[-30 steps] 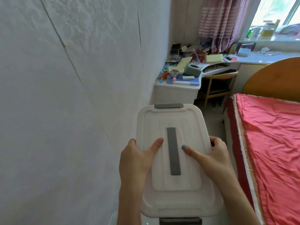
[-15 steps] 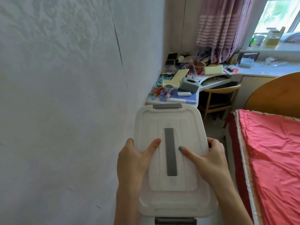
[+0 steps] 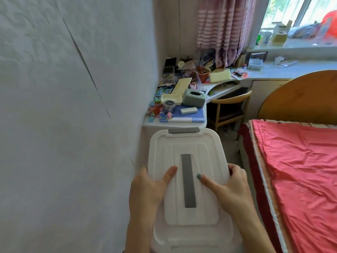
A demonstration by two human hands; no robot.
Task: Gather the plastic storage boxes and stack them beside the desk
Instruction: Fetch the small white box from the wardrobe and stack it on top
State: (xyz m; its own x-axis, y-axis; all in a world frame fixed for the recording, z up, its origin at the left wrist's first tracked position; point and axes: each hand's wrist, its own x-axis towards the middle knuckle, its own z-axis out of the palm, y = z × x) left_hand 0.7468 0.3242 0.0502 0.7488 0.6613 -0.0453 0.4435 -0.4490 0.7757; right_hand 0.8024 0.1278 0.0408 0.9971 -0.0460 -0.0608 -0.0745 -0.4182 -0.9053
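I hold a white plastic storage box (image 3: 187,145) with a grey handle strip on its lid and a grey latch at its far end, carried in front of me. My left hand (image 3: 147,190) grips its left side, thumb on the lid. My right hand (image 3: 231,187) grips the right side, with the thumb lying on the lid too. The box's far end nearly reaches the near end of the white desk (image 3: 175,124), which stands against the wall on the left. The box's body and the floor below it are hidden by the lid.
The wall (image 3: 63,125) runs close along my left. A bed with a red cover (image 3: 299,170) and a wooden headboard (image 3: 300,99) fills the right. A wooden chair (image 3: 229,105) sits under the cluttered desk. Only a narrow aisle lies between wall and bed.
The desk has come nearer and now sits just beyond the box's far end. Both hands keep the same grip on the box.
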